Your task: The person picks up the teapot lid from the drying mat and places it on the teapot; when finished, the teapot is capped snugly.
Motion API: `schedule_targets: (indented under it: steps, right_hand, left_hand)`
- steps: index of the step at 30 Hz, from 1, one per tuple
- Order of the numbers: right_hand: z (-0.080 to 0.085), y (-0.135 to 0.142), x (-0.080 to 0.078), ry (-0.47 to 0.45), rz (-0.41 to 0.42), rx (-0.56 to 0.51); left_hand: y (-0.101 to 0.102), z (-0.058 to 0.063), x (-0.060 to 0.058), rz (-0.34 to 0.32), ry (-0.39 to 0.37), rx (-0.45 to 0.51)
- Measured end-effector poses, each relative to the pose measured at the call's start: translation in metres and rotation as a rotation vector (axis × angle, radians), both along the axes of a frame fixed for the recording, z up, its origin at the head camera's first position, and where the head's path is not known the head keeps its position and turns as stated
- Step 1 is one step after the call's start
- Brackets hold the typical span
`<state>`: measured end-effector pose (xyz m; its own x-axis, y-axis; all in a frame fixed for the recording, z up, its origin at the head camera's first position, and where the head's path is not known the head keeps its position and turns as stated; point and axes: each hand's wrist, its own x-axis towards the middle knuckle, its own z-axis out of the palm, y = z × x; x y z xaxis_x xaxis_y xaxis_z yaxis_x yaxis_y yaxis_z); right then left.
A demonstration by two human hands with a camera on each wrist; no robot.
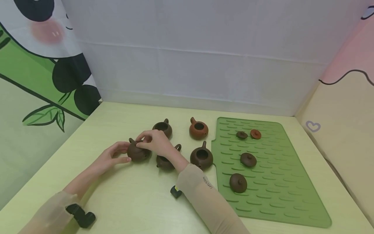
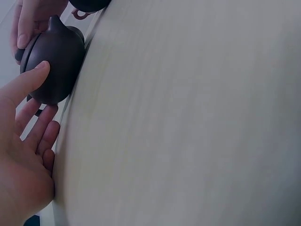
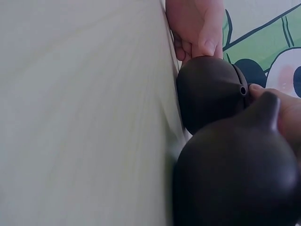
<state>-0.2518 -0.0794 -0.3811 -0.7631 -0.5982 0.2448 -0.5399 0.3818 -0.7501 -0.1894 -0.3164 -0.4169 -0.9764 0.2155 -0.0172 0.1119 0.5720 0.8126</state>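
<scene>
A dark brown teapot (image 1: 136,154) stands on the table at the left of a group of teapots. My left hand (image 1: 109,158) holds it from the left; in the left wrist view the thumb (image 2: 40,73) presses its body and the other fingers reach to its handle side. From above, my right hand (image 1: 157,141) pinches the knob of its lid (image 2: 31,52), which sits on the teapot's opening. The knob is mostly hidden by the fingers. In the right wrist view, another dark teapot (image 3: 235,174) partly covers the held one (image 3: 207,92).
Lidless teapots stand nearby: a dark one (image 1: 168,131) behind, a reddish one (image 1: 203,133), one (image 1: 164,165) under my right forearm, and one (image 1: 208,162) beside the green mat (image 1: 280,182). On the mat lie a reddish lid (image 1: 255,134) and several dark lids (image 1: 248,160).
</scene>
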Motion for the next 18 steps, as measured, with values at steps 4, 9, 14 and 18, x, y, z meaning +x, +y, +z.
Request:
schedule_targets:
  steps: [4,9,14,18]
  right_hand:
    - [0.0012,0.0012,0.0003,-0.003,-0.002,0.019]
    - [0.0005,0.0014,-0.001,0.0,-0.001,0.029]
    - [0.0,0.0015,-0.0012,0.001,0.005,0.035]
    - [-0.0005,0.0014,-0.0017,0.007,0.007,0.039]
  left_hand:
    - [0.0,-0.0013,-0.0019,0.0,-0.01,-0.001]
    - [-0.0001,-0.0026,-0.0036,-0.002,-0.009,0.003]
    - [-0.0008,-0.0045,-0.0047,-0.002,-0.002,-0.007]
    - [-0.0007,-0.0054,-0.0049,-0.001,-0.007,-0.007]
